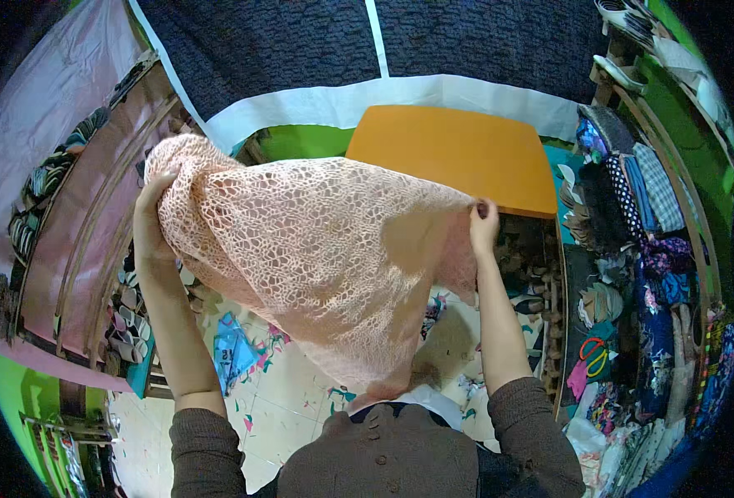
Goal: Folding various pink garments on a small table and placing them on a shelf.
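Note:
A large pale pink openwork knitted shawl (325,241) is stretched in the air in front of me. My left hand (153,212) is raised at the far left, its fingers closed round a bunched end of the shawl, with the fingertips partly behind the cloth. On the other side my right hand (485,222) pinches the shawl's upper right corner between thumb and fingers. Between the hands the lacy cloth hangs down in a slant, its lowest part reaching toward my lap. A thinner flap hangs below my right hand.
An orange tabletop (458,153) stands behind the shawl. Shelves at the right hold folded fabrics (657,191) and scissors (592,357) with red and yellow handles. Racks on the left carry stacked shoe parts (126,332). Cloth scraps and a blue bag (236,349) lie on the tiled floor (284,423).

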The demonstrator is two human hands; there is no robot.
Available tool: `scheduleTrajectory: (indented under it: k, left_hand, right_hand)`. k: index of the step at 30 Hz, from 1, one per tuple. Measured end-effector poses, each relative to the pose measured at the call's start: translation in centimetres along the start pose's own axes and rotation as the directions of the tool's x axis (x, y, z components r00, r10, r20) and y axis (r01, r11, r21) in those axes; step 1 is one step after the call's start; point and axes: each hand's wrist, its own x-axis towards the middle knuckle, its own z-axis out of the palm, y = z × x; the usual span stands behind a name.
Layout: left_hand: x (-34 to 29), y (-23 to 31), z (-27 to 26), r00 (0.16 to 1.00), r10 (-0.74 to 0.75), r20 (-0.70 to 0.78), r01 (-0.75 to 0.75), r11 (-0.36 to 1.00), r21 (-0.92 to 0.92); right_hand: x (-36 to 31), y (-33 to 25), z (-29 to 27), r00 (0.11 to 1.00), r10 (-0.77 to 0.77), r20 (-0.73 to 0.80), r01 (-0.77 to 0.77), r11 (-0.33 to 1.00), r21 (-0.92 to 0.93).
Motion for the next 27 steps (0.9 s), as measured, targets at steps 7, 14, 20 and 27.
scheduleTrajectory:
  k: [7, 14, 20, 27]
  left_hand:
    - [3.7, -2.7, 3.4, 0.996, -0.049, 0.079, 0.068, 0.963, -0.259]
    - [0.6, 0.1, 3.7, 0.984, 0.154, 0.087, -0.139, 0.977, -0.161]
    - [1.5, -0.5, 4.2, 0.995, 0.009, 0.097, 0.027, 0.934, -0.356]
    - [2.3, -2.2, 3.5, 0.991, -0.119, 0.053, 0.123, 0.989, -0.079]
  right_hand:
    - [-14.7, 12.9, 0.5, 0.609, 0.780, 0.143, -0.692, 0.436, 0.575]
    - [-22.8, 2.0, 2.8, 0.215, 0.518, 0.828, -0.975, 0.064, 0.213]
    - [-24.8, 1.9, 5.9, 0.618, 0.383, 0.687, -0.747, 0.558, 0.361]
    - [-21.0, -3.7, 5.0, 0.622, -0.214, 0.753, -0.280, 0.837, 0.469]
